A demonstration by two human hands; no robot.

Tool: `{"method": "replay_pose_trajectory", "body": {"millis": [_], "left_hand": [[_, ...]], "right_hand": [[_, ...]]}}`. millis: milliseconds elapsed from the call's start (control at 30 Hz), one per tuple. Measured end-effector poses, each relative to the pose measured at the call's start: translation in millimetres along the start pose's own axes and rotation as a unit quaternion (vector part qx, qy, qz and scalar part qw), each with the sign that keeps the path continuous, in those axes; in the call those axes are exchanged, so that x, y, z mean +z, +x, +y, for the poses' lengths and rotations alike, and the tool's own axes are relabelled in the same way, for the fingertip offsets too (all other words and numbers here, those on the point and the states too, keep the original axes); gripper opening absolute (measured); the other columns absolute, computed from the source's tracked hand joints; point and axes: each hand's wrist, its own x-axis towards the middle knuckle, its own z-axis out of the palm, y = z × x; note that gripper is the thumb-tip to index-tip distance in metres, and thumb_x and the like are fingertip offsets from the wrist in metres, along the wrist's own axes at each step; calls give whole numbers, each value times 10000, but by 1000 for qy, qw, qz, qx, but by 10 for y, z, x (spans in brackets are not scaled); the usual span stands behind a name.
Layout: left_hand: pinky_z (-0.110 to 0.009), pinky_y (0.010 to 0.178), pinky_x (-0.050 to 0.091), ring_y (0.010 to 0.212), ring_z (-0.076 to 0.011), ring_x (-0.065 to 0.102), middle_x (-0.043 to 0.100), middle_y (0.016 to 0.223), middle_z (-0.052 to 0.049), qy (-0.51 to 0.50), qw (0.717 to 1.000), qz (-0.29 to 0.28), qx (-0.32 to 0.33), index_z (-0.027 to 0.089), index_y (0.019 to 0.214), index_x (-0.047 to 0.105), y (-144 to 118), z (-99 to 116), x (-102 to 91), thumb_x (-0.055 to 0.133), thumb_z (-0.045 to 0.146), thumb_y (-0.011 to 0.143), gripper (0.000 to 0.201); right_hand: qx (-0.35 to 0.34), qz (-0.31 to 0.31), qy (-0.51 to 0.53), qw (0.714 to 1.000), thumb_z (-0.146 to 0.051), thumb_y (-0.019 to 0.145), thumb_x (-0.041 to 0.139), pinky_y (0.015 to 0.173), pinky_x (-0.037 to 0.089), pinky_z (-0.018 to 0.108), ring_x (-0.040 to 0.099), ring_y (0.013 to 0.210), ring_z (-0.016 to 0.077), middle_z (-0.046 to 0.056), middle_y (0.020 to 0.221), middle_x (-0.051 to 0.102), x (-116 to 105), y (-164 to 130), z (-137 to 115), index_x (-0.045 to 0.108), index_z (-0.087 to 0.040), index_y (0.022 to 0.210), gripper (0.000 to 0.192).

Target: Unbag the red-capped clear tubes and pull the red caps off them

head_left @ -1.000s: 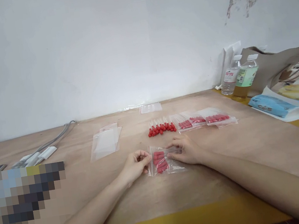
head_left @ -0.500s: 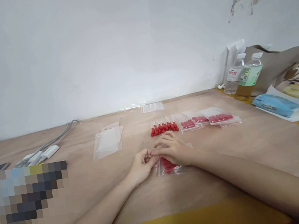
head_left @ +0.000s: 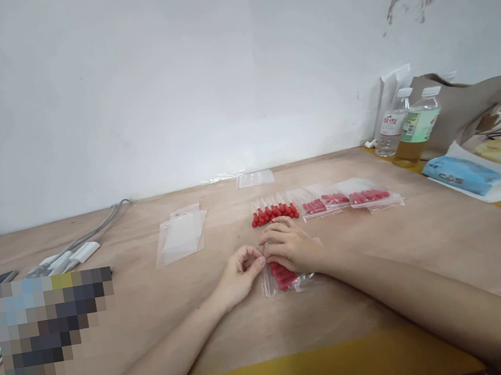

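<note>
A clear zip bag [head_left: 266, 285] with red-tipped sticks [head_left: 285, 274] inside lies flat on the table in front of me. My left hand [head_left: 242, 275] pinches the bag's left edge between thumb and forefinger. Over the bag's upper part lies my right hand [head_left: 292, 247], its fingers curled and their tips meeting the same edge beside the left thumb. It hides part of the bag. Just beyond, a row of loose red-tipped sticks [head_left: 274, 213] points its red heads toward me. Filled zip bags [head_left: 370, 195] lie to the right of that row.
Flat clear bags [head_left: 181, 235] lie to the left, and another small stack [head_left: 255, 178] sits by the wall. Cables [head_left: 96, 231] and a blurred-out object [head_left: 54, 326] are at far left. Two bottles [head_left: 418, 123], a blue tissue pack [head_left: 472, 174] and a grey bag [head_left: 479, 100] stand right.
My right fingers have shifted slightly right and up along the bag's edge, showing more of the red tips. My left hand keeps its pinch almost in place.
</note>
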Motion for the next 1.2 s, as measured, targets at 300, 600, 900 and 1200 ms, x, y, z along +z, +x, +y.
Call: {"method": "replay_pose_trajectory", "body": {"millis": [300, 600, 900, 1200], "left_hand": [[-203, 547, 378, 548, -87, 510, 568, 647, 28, -1, 998, 60, 3, 168, 1016, 395, 14, -77, 68, 576, 324, 727, 375], [-170, 463, 299, 458, -68, 415, 470, 547, 89, 107, 985, 117, 69, 206, 934, 353, 12, -240, 109, 508, 186, 725, 261], [-193, 525, 351, 533, -91, 472, 517, 582, 41, 157, 979, 107, 78, 163, 773, 507, 46, -169, -43, 438, 146, 717, 91], [-243, 645, 403, 716, -157, 565, 646, 810, -18, 260, 961, 59, 79, 177, 895, 642, -16, -44, -78, 432, 200, 785, 238]], "right_hand": [[7, 53, -23, 998, -148, 813, 447, 845, 286, 362, 466, 899, 157, 11, 924, 617, 20, -6, -8, 604, -196, 784, 166], [-37, -32, 39, 998, -118, 798, 418, 837, 320, 357, 413, 991, 186, 63, 1053, 543, -16, 8, -12, 598, -180, 872, 204], [47, -80, 232, 968, -219, 836, 453, 882, 362, 317, 415, 1008, 146, 67, 1041, 467, -208, 23, -32, 528, -178, 800, 93], [155, -27, 228, 961, -216, 840, 439, 813, 390, 309, 470, 927, 147, 65, 962, 512, -280, -5, 96, 492, -179, 864, 69]]}}
